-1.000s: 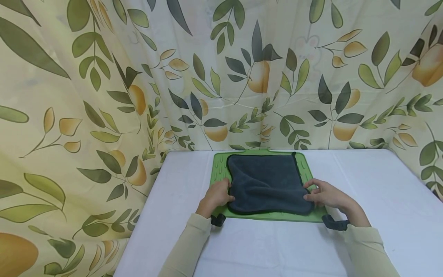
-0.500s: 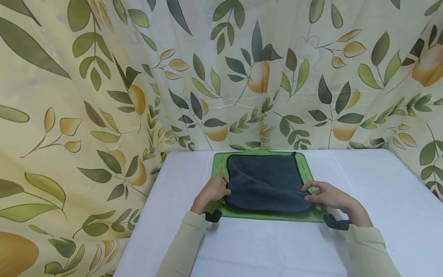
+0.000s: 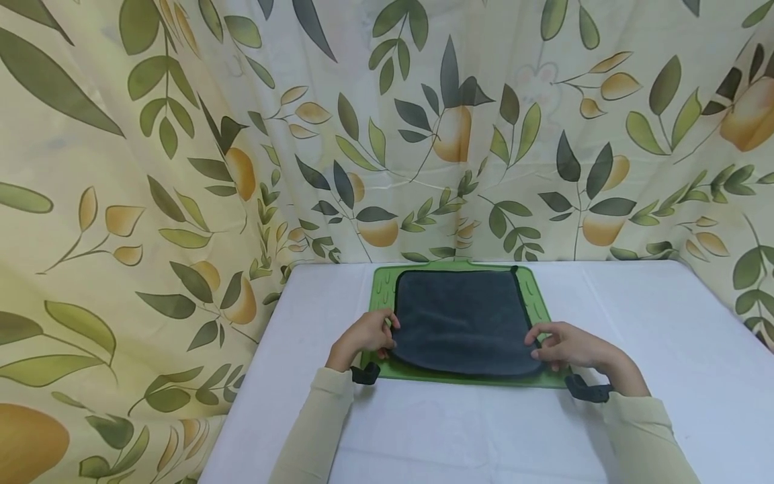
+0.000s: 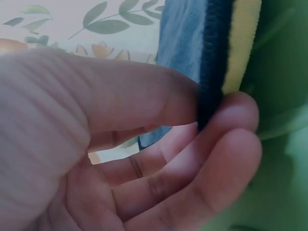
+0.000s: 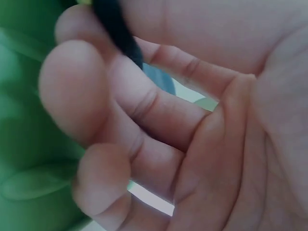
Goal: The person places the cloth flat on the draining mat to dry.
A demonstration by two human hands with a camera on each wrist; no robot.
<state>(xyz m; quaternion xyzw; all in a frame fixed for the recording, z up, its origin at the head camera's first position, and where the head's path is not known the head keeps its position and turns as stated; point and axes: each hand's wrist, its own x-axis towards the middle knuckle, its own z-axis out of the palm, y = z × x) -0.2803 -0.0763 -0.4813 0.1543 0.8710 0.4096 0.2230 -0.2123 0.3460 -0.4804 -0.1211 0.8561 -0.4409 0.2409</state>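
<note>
A dark blue-grey cloth (image 3: 462, 316) with black edging lies over a green board (image 3: 381, 289) in the head view. Its near part looks slightly lifted. At the cloth's left edge my left hand (image 3: 365, 334) pinches it between thumb and fingers. The left wrist view shows the edging (image 4: 214, 57) in that pinch, and a yellow underside (image 4: 243, 41). On the opposite side my right hand (image 3: 571, 345) pinches the right edge. In the right wrist view the black edging (image 5: 115, 29) runs between thumb and fingers, and the other fingers curl beneath.
A white tablecloth (image 3: 441, 430) covers the table around the board. Behind and to the left hangs a curtain (image 3: 272, 134) printed with leaves and fruit. Dark straps (image 3: 365, 374) sit at both wrists.
My left hand has shifted left, drawing the cloth's near part wider and smoothing its folds. The right hand has barely moved, still holding the right edge.
</note>
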